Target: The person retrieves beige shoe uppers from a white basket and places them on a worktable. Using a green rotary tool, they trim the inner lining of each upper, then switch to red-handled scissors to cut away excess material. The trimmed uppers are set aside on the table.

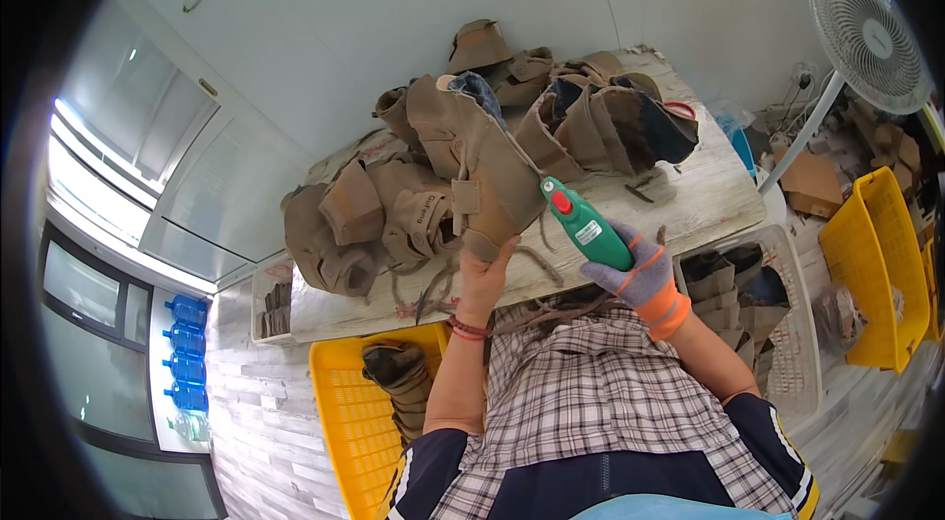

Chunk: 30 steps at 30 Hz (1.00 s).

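My left hand [484, 276], bare with a red cord at the wrist, grips the lower end of a brown fabric piece [504, 190] and holds it up over the table. A purple and orange glove covers my right hand [642, 276], which is closed around a green handheld electric cutter [596, 236] with a red button. The cutter's tip meets the right edge of the brown piece. More brown sewn pieces [354, 210] are heaped to the left, and others with dark fleecy lining [630, 126] lie behind on the right.
Dark trimmed strips [536, 264] are strewn over the worn wooden table [724, 190]. Below its front edge stand a yellow basket [330, 402] and a white basket [805, 333] of brown pieces. At right are a standing fan [871, 37], a cardboard box [809, 180] and yellow crate [876, 274].
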Available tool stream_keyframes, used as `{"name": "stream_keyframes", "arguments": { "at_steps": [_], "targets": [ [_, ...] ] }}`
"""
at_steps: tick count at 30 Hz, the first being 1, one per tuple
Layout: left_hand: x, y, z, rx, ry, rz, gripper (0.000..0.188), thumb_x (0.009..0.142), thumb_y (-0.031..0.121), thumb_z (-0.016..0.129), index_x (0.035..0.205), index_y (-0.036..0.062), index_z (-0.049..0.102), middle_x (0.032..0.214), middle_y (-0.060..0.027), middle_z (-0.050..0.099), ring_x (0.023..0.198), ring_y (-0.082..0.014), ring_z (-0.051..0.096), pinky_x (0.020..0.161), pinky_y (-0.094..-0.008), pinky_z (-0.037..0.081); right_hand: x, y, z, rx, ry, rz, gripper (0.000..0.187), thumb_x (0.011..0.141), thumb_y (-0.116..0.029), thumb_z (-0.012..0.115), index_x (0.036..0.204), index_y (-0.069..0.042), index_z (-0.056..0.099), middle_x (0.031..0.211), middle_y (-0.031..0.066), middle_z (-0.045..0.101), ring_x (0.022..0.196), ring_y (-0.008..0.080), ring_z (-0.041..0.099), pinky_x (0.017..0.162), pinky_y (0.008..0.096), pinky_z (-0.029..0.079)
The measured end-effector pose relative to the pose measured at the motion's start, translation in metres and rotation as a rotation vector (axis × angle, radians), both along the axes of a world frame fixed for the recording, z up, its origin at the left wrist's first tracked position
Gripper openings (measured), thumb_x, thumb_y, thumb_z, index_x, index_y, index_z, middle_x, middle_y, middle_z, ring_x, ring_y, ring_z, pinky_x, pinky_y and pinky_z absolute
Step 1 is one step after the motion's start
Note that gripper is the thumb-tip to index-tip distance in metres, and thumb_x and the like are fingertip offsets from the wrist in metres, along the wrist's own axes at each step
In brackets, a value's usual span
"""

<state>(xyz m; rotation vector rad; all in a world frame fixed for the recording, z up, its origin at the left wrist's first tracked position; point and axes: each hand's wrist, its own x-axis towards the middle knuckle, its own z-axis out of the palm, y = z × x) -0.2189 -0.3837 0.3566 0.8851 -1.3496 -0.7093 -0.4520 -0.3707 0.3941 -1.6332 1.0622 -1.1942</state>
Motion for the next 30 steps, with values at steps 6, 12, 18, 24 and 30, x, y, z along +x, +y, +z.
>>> {"name": "stream_keyframes", "arguments": {
  "at_steps": [6,12,18,24,30],
  "targets": [
    [0.003,-0.003,-0.018,-0.127,-0.480,-0.001,0.031,0.081,-0.001,0.059,0.112,0.0022,0.061,0.110,-0.0162,0.061,0.104,-0.0338,0.056,0.087,-0.0390,0.045,-0.004,-0.001,0.020,0.110,-0.064,0.011,0.062,0.073,-0.026,0.079,0.123,0.001,0.054,0.098,0.0051,0.065,0.082,0.0068,0.057,0.073,0.0230,0.049],
    [0.001,0.001,-0.017,-0.399,-0.836,0.125,0.038,0.077,-0.004,0.055,0.113,0.0044,0.062,0.126,-0.0173,0.051,0.118,-0.0384,0.044,0.097,-0.0441,0.038,-0.006,-0.009,0.018,0.109,-0.140,0.005,0.060,0.073,-0.025,0.079,0.121,0.001,0.054,0.096,0.0055,0.066,0.082,0.0066,0.057,0.073,0.0228,0.049],
    [0.023,0.000,-0.034,-0.151,-0.688,0.233,0.039,0.079,-0.003,0.053,0.117,0.0021,0.057,0.124,-0.0192,0.052,0.117,-0.0383,0.046,0.096,-0.0428,0.040,-0.014,-0.028,0.026,0.081,-0.200,-0.065,0.057,0.073,-0.024,0.080,0.118,0.001,0.056,0.092,0.0047,0.066,0.079,0.0075,0.058,0.071,0.0230,0.049],
    [0.112,-0.061,0.043,-0.052,-0.858,0.428,0.034,0.079,0.011,0.066,0.107,-0.0070,0.056,0.107,-0.0216,0.056,0.096,-0.0393,0.054,0.085,-0.0435,0.044,-0.046,-0.026,0.006,0.054,-0.256,-0.238,0.045,0.075,-0.020,0.077,0.111,0.001,0.059,0.074,0.0005,0.060,0.058,0.0055,0.051,0.052,0.0208,0.042],
    [0.036,-0.097,0.025,0.174,-0.282,0.515,0.030,0.083,0.014,0.066,0.106,-0.0025,0.059,0.106,-0.0074,0.060,0.097,-0.0185,0.055,0.082,-0.0331,0.044,-0.071,-0.017,-0.010,0.120,-0.180,-0.355,0.039,0.075,-0.018,0.076,0.105,0.001,0.060,0.077,0.0009,0.061,0.061,0.0053,0.052,0.055,0.0213,0.044]
  ]
}}
